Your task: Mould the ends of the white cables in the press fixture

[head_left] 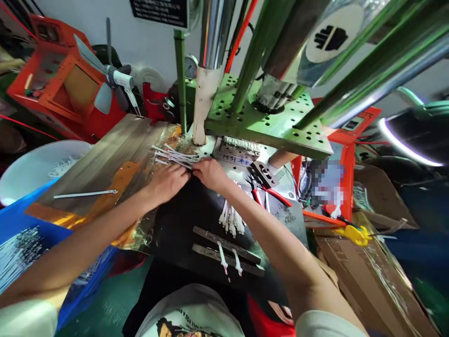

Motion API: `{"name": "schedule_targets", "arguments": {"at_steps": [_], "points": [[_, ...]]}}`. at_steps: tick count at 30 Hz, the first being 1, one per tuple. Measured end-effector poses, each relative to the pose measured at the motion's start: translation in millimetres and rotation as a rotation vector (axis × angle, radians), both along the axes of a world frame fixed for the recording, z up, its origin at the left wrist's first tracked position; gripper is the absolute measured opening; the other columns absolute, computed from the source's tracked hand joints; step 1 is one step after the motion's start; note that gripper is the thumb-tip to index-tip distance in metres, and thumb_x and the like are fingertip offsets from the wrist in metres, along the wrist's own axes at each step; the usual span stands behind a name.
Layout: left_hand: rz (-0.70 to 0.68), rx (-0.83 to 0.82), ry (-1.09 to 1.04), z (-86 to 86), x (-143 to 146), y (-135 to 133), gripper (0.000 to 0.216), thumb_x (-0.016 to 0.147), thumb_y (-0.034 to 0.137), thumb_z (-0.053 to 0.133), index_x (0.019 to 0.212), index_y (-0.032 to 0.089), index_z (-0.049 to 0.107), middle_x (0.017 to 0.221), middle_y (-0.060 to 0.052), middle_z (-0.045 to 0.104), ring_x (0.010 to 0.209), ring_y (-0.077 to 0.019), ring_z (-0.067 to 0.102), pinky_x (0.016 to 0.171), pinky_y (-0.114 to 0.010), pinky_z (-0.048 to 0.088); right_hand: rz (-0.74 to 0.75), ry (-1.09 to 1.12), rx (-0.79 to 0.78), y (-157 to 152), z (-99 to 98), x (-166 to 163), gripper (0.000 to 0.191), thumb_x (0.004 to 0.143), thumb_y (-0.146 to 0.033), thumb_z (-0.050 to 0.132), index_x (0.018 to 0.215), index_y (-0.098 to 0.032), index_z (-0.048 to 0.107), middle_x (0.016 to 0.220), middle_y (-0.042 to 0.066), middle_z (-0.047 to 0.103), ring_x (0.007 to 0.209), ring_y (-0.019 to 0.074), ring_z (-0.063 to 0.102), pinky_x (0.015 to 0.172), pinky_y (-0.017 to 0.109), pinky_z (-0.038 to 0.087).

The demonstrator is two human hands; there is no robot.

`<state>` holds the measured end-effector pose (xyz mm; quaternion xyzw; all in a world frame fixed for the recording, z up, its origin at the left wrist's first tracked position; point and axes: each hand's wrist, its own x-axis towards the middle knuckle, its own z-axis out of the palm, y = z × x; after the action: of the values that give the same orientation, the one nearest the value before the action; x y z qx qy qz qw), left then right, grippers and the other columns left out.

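My left hand (171,181) and my right hand (211,174) meet at the front of the press, fingertips pinched close together. What they pinch is too small and covered to make out. Just beyond my left fingers lies a loose pile of thin white strips (173,156). Behind my right hand sits a metal mould block (235,158) with blue handwriting. A bundle of white-ended pieces (232,219) lies beneath my right forearm. Nearer me, two slotted metal bars (206,252) lie side by side, with two white pieces (222,257) across them.
The press's green plate (270,133) hangs over the mould. Red-handled pliers (278,196) and a dark metal block (264,174) lie at right. One white strip (84,194) rests on the wooden board (115,145). A blue bin (52,192) stands left; a cardboard box (365,281) stands right.
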<state>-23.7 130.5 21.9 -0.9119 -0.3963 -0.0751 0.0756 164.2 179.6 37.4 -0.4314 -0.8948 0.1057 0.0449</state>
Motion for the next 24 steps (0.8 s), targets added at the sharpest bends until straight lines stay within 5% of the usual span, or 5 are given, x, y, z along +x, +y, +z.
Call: {"name": "schedule_targets", "arguments": {"at_steps": [5,9,14,21,24], "points": [[0.072,0.002,0.131,4.5,-26,40,0.024,0.095,0.012,0.044,0.091,0.011,0.068,0.095,-0.011,0.067,0.1,-0.0255,0.062,0.092,-0.04,0.044,-0.003,-0.184,0.094,13,-7.2,-31,0.024,0.097,-0.015,0.046,0.106,-0.011,0.068,0.102,0.015,0.069,0.096,0.0265,0.067,0.082,0.034,0.05],[0.093,-0.026,0.11,7.8,-20,29,0.021,0.095,0.013,0.044,0.097,0.013,0.065,0.101,-0.01,0.067,0.1,-0.0237,0.063,0.093,-0.038,0.044,0.072,-0.28,0.197,-2,-8.5,-35,0.034,0.095,-0.004,0.034,0.106,-0.005,0.067,0.107,0.022,0.064,0.099,0.0317,0.064,0.08,0.04,0.051],[0.15,-0.067,0.025,27.1,-19,-2,0.018,0.097,0.015,0.041,0.101,0.013,0.059,0.093,-0.009,0.067,0.081,-0.0206,0.065,0.068,-0.029,0.044,0.113,-0.387,0.234,-10,-9.5,-31,0.034,0.096,-0.006,0.033,0.109,-0.007,0.065,0.109,0.022,0.063,0.099,0.0309,0.063,0.078,0.038,0.051],[0.166,-0.223,-0.574,55.5,-35,-45,0.012,0.097,0.02,0.048,0.096,0.019,0.059,0.091,-0.001,0.066,0.081,-0.0135,0.061,0.075,-0.025,0.044,0.052,-0.181,0.027,-6,-9.2,-13,0.021,0.098,-0.02,0.048,0.102,-0.014,0.068,0.106,0.014,0.066,0.098,0.0244,0.065,0.083,0.03,0.047],[0.255,-0.341,-0.796,59.4,-44,-57,0.018,0.097,0.027,0.049,0.093,0.018,0.063,0.084,-0.001,0.064,0.069,-0.0114,0.058,0.065,-0.023,0.045,0.016,-0.097,-0.027,-5,-12.3,-12,0.017,0.097,-0.02,0.053,0.1,-0.016,0.068,0.103,0.011,0.068,0.094,0.0215,0.065,0.082,0.027,0.045]]}}
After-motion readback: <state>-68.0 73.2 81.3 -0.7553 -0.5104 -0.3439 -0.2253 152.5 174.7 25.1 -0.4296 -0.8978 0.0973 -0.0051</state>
